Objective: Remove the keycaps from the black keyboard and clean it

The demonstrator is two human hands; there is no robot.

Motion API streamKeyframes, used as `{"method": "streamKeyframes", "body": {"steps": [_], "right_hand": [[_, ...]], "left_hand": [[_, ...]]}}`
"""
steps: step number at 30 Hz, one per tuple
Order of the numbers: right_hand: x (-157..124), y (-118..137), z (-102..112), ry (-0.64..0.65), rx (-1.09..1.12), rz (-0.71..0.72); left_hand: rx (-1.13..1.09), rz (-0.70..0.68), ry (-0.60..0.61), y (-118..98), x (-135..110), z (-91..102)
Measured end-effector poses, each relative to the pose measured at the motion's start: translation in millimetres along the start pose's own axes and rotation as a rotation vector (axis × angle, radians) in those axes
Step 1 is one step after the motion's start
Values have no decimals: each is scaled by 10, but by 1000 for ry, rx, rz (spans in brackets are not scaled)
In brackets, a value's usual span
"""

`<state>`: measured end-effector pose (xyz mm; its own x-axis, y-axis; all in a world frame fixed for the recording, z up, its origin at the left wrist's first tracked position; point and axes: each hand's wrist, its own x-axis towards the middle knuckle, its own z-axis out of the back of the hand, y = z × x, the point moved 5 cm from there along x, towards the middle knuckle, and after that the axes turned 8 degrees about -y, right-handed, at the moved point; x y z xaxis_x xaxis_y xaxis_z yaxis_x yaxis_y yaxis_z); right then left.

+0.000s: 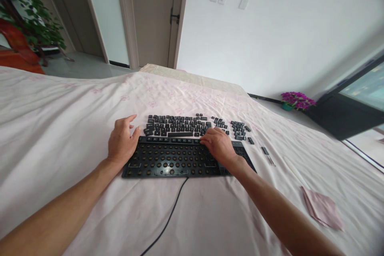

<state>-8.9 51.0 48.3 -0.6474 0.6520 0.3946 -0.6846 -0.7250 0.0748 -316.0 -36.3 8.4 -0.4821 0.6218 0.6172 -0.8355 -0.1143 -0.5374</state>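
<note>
A black keyboard (141,173) lies on the patterned sheet, its main area stripped of keycaps so the round key sockets show. Keycaps (183,141) stay fitted along its far row. Just beyond it, loose black keycaps (180,134) are laid out in groups, a long space bar among them. My left hand (122,139) rests at the keyboard's far left corner, fingers apart and holding nothing. Over the right end of the far row, my right hand (218,144) has its fingers pinched together at the keys. Whatever is between those fingertips is hidden.
To the right lie a small tool with wire prongs (268,156) and a folded pink cloth (323,208). A black cable (168,222) runs from the keyboard toward me. Beyond the sheet (75,112) are a door (151,16), a wall and purple flowers (297,100).
</note>
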Motion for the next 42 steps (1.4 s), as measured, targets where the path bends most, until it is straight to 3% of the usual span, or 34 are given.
{"method": "streamKeyframes", "body": {"steps": [11,22,30,34,38,42], "right_hand": [[-124,40,-61,-26,-77,-4],[-297,228,-72,69,-311,42],[-332,253,-62,81,-263,-5],[-335,9,64,-27,-96,-72],[-386,-504,262,-231,-76,-271],[-574,-868,258,-192,-187,-405]], "left_hand": [[9,-11,-4,24,-6,-15],[17,3,7,28,-3,-15],[7,27,8,56,-6,-34],[-136,60,21,89,-8,-70],[-361,113,85,76,-46,-119],[-447,172,185,25,-102,-139]]}}
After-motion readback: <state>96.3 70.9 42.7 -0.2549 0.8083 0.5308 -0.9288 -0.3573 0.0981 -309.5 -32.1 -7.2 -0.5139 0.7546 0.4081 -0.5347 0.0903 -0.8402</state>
